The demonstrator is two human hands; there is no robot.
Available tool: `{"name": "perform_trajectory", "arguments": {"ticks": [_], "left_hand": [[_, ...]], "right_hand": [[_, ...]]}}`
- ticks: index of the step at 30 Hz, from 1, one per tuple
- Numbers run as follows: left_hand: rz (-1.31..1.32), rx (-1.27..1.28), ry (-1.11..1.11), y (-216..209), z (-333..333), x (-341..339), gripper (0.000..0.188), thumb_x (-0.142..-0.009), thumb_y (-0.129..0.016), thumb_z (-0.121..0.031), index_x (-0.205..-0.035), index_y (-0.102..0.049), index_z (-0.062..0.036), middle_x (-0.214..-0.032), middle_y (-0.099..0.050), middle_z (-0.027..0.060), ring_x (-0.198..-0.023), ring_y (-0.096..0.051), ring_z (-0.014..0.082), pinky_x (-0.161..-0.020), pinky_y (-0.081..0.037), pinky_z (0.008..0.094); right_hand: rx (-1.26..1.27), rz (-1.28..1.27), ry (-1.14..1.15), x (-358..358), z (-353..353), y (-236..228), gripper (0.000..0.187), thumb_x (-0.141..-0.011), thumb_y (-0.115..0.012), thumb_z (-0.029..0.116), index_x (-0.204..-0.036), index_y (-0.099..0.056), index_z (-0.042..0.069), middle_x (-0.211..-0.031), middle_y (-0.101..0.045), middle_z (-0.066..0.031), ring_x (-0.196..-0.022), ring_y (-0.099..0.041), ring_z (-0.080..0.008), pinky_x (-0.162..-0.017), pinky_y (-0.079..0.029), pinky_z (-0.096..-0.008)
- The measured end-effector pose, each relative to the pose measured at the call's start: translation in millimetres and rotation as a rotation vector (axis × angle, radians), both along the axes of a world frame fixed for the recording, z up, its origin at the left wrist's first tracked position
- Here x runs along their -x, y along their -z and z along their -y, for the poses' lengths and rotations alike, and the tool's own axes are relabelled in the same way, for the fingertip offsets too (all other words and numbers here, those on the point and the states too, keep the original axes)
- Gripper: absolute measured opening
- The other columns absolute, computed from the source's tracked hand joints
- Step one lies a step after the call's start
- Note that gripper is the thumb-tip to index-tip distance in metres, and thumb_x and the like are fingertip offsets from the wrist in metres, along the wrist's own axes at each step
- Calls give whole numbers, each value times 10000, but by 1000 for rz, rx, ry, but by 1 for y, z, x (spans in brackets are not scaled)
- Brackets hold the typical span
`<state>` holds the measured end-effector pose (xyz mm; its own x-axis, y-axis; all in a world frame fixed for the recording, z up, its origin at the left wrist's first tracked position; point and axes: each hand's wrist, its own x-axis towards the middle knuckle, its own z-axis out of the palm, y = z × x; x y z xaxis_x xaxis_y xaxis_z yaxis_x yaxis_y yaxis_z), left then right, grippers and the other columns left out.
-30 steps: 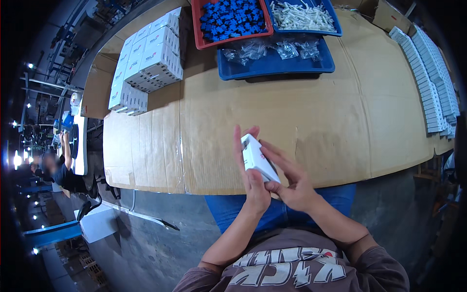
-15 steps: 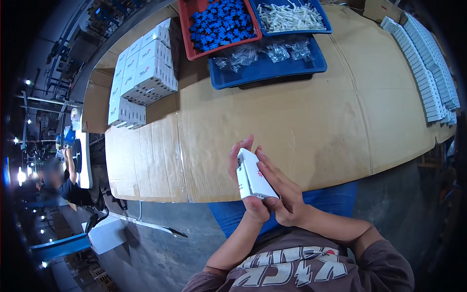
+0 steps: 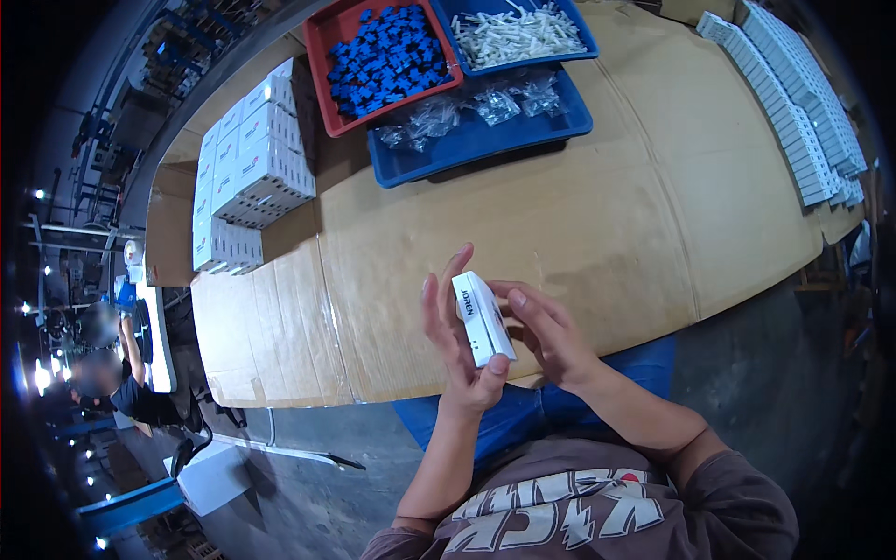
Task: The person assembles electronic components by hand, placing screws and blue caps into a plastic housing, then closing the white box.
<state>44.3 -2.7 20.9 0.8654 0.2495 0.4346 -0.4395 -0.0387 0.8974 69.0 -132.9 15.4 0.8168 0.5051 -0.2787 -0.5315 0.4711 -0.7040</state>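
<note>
A small white carton (image 3: 479, 319) with dark print on its narrow side is tilted above the table's near edge. My left hand (image 3: 457, 350) holds it, with the thumb at its lower end and the fingers raised along its left side. My right hand (image 3: 553, 338) is at the carton's right side, its fingers bent around the far edge. Part of the right fingers' contact is hidden behind the carton.
Stacked white cartons (image 3: 247, 173) stand at the left of the cardboard-covered table (image 3: 420, 247). A red tray (image 3: 333, 119) holds blue pieces. One blue tray (image 3: 588, 42) holds white pieces; another (image 3: 485, 163) holds clear bags. Rows of white boxes (image 3: 793, 112) line the far right.
The carton has turned, so its printed narrow side faces up more. My right palm has drawn back from its broad face, and my left fingers have spread. The view has shifted slightly.
</note>
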Motion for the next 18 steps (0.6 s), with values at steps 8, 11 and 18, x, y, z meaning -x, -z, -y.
{"name": "perform_trajectory", "arguments": {"ticks": [8, 11, 18], "left_hand": [[-128, -287, -60, 8, 7, 2, 966, -919, -638, -582, -1561, -326, 69, -1437, -482, 270, -1343, -476, 410, -1108, -396, 532], [-118, -298, -95, 16, 6, 6, 932, -923, -595, -645, -1494, -426, 73, -1412, -510, 258, -1324, -481, 416, -1094, -407, 531], [-36, -196, -195, 23, 11, 9, 864, -936, -524, -661, -1388, -503, 75, -1337, -547, 276, -1249, -532, 405, -1059, -438, 516]], "right_hand": [[108, 55, 53, 7, -3, -14, 584, -1023, -708, 240, -1512, -475, 21, -1459, -559, -130, -1313, -564, -207, -1058, -506, -367], [82, 71, 101, 9, -8, -20, 632, -985, -760, 168, -1500, -432, 5, -1492, -514, -165, -1331, -554, -251, -1101, -492, -378], [113, 187, 131, 32, -13, -18, 595, -1041, -661, 132, -1565, -423, -17, -1498, -551, -182, -1366, -545, -227, -1129, -453, -366]]}}
